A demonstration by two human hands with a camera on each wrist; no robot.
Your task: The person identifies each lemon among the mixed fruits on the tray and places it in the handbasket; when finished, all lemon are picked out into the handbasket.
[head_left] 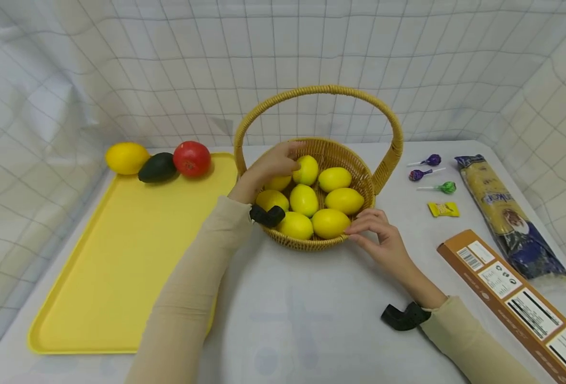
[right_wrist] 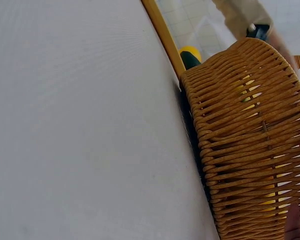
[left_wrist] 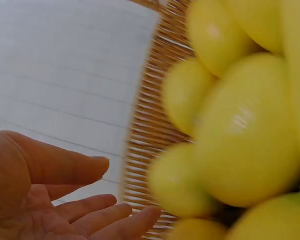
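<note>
A round wicker basket (head_left: pixel 307 245) with a tall arched handle (head_left: pixel 328 89) holds several yellow lemons (head_left: pixel 304 200). My left hand (head_left: pixel 274 160) reaches over the far left part of the basket, beside a lemon (head_left: pixel 307 169). In the left wrist view its thumb and fingers are spread apart with nothing between them, close to the woven rim (left_wrist: pixel 145 105). My right hand (head_left: pixel 379 234) grips the near right rim, thumb outside and fingers over the edge. The right wrist view has the basket's woven side (right_wrist: pixel 250 150), with one fingertip (right_wrist: pixel 293 222) against it.
Left of the basket lies a yellow tray (head_left: pixel 134 256), with a yellow fruit (head_left: pixel 127 158), an avocado (head_left: pixel 158 167) and a red fruit (head_left: pixel 192 159) at its far end. Lollipops (head_left: pixel 436 188), a yellow candy (head_left: pixel 443 208), a long packet (head_left: pixel 508 213) and a brown box (head_left: pixel 513 304) lie right.
</note>
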